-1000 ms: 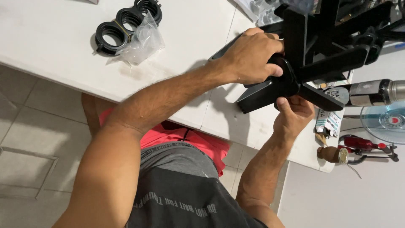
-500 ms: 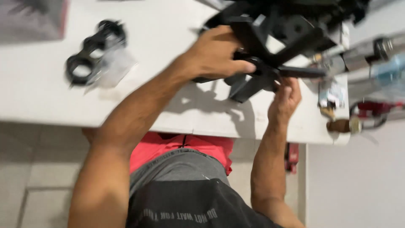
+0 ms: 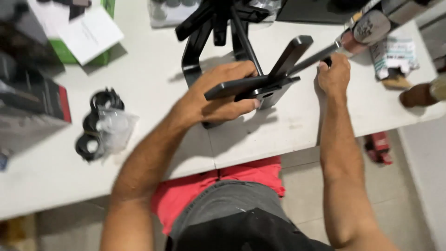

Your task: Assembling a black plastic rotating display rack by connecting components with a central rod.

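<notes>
A black chair base (image 3: 232, 51) with several flat arms lies on the white table (image 3: 153, 121). My left hand (image 3: 218, 95) grips one of its arms near the hub, fingers wrapped under the flat bar (image 3: 253, 86). Just right of the base, my right hand (image 3: 333, 74) is closed around a small dark part (image 3: 327, 61) at the table's right side. A long tool with a grey shaft (image 3: 320, 53) and a pale handle (image 3: 367, 28) points toward that hand; whether the hand holds it is unclear.
Black caster wheels in a clear plastic bag (image 3: 104, 128) lie at the left. A green box with a paper sheet (image 3: 88, 35) and a dark box (image 3: 32, 100) stand at the far left. Tools and a printed packet (image 3: 395, 56) crowd the right edge.
The view has swung so more of the table shows. The chair base now lies further onto the table, my left hand has shifted along its arm, and my right hand has risen beside it.
</notes>
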